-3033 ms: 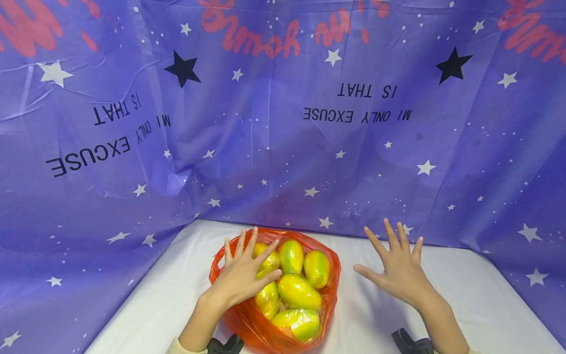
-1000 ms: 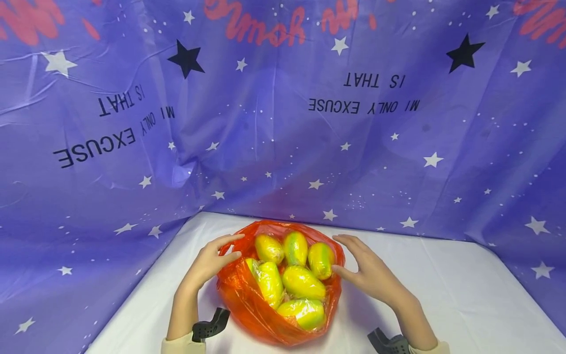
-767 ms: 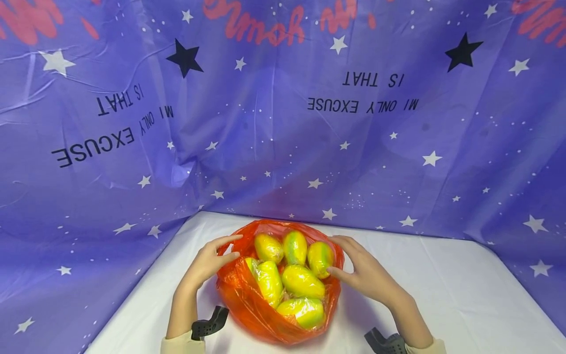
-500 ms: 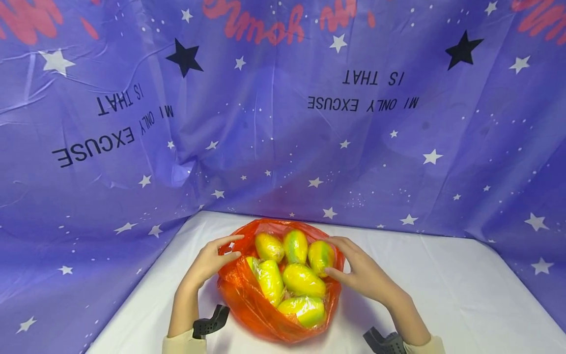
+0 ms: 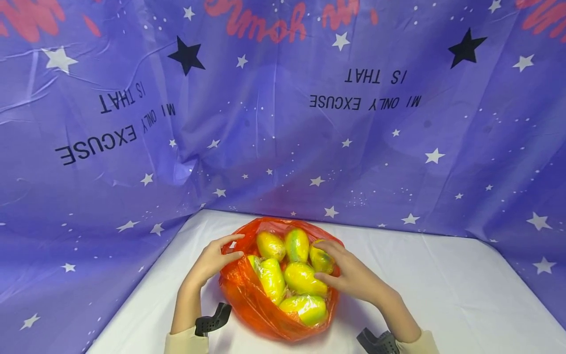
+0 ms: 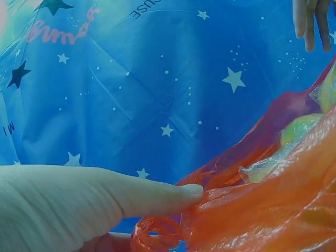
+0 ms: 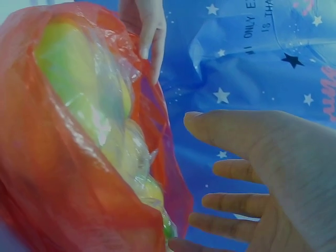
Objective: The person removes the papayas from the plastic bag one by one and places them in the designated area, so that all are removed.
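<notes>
A red plastic bag [image 5: 252, 309] stands with its mouth spread, several yellow-green mangoes [image 5: 302, 278] in clear film lying inside. At the bag's left rim is my left hand [image 5: 205, 263], thumb and fingers apart. The left wrist view has that thumb [image 6: 163, 197] touching the plastic, while its fingers are partly hidden behind a twisted red loop [image 6: 157, 231]. Over the bag's right side reaches my right hand [image 5: 355, 275], fingers spread around the rightmost mango [image 5: 320, 260], which they partly cover. The right wrist view shows a gap between thumb and fingers.
A white cloth [image 5: 442, 295] covers the table under the bag. Behind and beside it hangs a purple curtain [image 5: 274, 128] with stars and lettering. Each wrist carries a black mount, the left one [image 5: 212, 319] close to the bag.
Both hands have come from spread poses, the left to the bag's left rim and the right to its right side. Recently the right hand has moved further left over the rightmost mango.
</notes>
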Motion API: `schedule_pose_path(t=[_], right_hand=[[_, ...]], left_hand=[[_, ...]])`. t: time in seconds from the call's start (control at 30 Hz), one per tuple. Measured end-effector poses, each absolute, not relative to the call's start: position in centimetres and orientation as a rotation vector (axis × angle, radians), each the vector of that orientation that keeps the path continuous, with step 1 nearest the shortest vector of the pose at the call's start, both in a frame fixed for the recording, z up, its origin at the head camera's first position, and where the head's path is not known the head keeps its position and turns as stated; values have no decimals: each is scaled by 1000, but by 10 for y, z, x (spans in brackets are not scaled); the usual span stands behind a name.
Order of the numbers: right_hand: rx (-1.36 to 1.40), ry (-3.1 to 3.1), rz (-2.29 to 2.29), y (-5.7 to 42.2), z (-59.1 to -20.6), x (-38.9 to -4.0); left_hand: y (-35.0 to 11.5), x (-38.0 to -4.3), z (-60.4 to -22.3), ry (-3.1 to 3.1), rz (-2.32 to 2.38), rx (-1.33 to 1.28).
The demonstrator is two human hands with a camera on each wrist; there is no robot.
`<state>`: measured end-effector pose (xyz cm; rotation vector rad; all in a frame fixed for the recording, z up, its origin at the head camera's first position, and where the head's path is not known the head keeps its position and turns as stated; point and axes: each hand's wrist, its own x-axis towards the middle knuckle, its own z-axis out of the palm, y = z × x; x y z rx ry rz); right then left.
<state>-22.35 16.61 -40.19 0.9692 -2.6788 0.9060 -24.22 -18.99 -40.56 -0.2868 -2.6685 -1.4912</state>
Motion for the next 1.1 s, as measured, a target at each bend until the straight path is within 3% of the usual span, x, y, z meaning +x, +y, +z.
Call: schedule_pose_path(t=[1.1], right_hand=[[1052, -2797, 873, 146, -419, -221]], left_hand=[[-190, -243, -412, -2740, -1493, -234]])
